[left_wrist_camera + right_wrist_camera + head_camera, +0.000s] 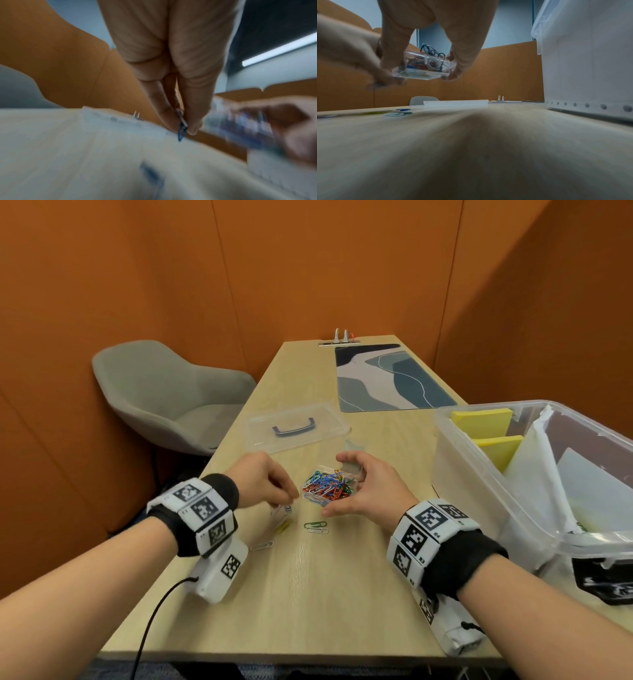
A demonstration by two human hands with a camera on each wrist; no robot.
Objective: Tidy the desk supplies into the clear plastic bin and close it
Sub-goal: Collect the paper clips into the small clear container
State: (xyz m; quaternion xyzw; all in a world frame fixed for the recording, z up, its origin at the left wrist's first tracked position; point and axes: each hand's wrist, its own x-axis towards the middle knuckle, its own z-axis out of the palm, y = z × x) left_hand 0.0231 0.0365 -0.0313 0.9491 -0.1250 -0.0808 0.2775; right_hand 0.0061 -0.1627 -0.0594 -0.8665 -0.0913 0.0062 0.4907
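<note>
My right hand [359, 484] grips a small clear box of coloured paper clips [328, 483], lifted above the desk; the right wrist view shows that box [421, 66] held between thumb and fingers. My left hand [270, 484] pinches a blue paper clip [181, 129] and a pale one just left of the box. Loose paper clips [315, 527] lie on the desk below, green, white and yellow. The large clear plastic bin [534, 484] stands open at the right with yellow pads [479, 422] inside. Its clear lid [294, 428] with a dark handle lies flat behind my hands.
A patterned desk mat [387, 378] lies at the far end of the wooden desk [308, 594]. A grey chair [164, 395] stands at the left. Orange walls close in the space. The bin's wall [587, 60] rises close on the right.
</note>
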